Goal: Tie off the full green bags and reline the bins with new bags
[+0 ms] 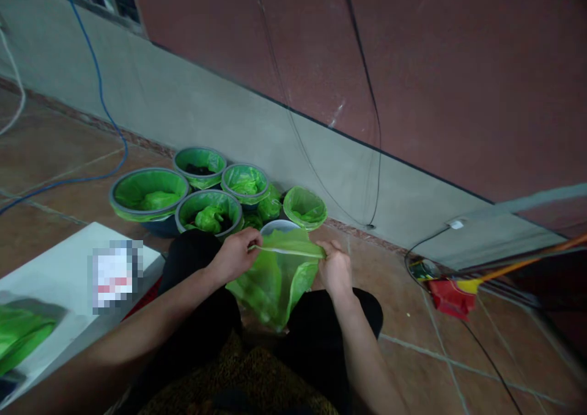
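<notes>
A translucent green plastic bag (268, 280) hangs between my knees, its top edge stretched sideways. My left hand (236, 255) is closed on one end of that edge. At the other end, my right hand (334, 267) grips the bag with curled fingers. Just behind the bag, the pale rim of a container (278, 225) shows; the bag hides most of it. Beyond my left hand stands a grey-rimmed bin (183, 210) lined with a green bag, with a crumpled green bundle inside.
Several more green-lined bins, among them a wide one (120, 210), stand near the wall. At left is a white box (68, 262) with green bags (22, 335) on it. A red dustpan (452, 299), a blue cable (98, 76) and black cords lie around.
</notes>
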